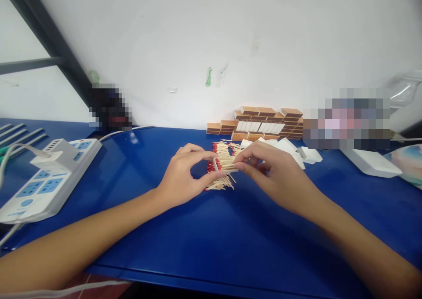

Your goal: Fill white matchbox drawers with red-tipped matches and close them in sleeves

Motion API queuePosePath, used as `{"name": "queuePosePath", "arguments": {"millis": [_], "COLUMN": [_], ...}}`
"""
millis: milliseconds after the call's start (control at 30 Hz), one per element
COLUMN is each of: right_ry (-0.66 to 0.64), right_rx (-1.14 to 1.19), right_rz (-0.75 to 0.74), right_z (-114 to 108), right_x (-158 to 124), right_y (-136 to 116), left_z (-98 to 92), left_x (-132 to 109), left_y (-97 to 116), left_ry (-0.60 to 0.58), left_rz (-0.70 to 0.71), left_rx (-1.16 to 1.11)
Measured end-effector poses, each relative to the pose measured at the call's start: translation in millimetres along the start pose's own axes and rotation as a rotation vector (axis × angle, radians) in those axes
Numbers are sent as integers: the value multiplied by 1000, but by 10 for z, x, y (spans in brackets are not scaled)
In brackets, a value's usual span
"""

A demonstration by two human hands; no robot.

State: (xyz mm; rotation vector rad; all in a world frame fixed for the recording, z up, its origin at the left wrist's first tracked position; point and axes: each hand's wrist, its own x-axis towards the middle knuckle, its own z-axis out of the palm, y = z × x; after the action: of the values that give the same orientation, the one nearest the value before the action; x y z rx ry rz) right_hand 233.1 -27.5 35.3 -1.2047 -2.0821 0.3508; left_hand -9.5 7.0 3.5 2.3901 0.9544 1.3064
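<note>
My left hand (183, 176) and my right hand (270, 173) meet over a blue table (211, 242). Between their fingertips they pinch a small white matchbox tray (225, 163) filled with red-tipped matches. The left thumb and fingers grip its left end, the right fingers its right end. Under and behind the tray lies a loose pile of matches (221, 182) spread on the table. Several empty white trays (296, 151) lie just behind my right hand.
A stack of brown matchboxes (260, 124) stands against the white wall at the back. A white power strip (49, 178) with a plugged-in adapter and cables lies at the left. A flat white box (372, 162) sits at the right.
</note>
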Motion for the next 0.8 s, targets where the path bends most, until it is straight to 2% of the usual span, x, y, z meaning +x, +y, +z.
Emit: {"name": "queuePosePath", "arguments": {"millis": [133,300,533,800], "right_ry": [-18,34,-57,-26], "right_rx": [4,-26,-91,-89], "right_rz": [-46,-77,-66,-91], "right_z": [24,32,57,-16], "right_x": [0,-5,-11,1], "right_y": [-12,23,49,43], "left_z": [4,11,5,9], "left_x": [3,1,-8,-11], "left_y": [-2,8,4,3], "left_ry": [-9,-32,-50,-26], "left_rz": [12,41,98,37], "left_rx": [-1,-17,10,-4]}}
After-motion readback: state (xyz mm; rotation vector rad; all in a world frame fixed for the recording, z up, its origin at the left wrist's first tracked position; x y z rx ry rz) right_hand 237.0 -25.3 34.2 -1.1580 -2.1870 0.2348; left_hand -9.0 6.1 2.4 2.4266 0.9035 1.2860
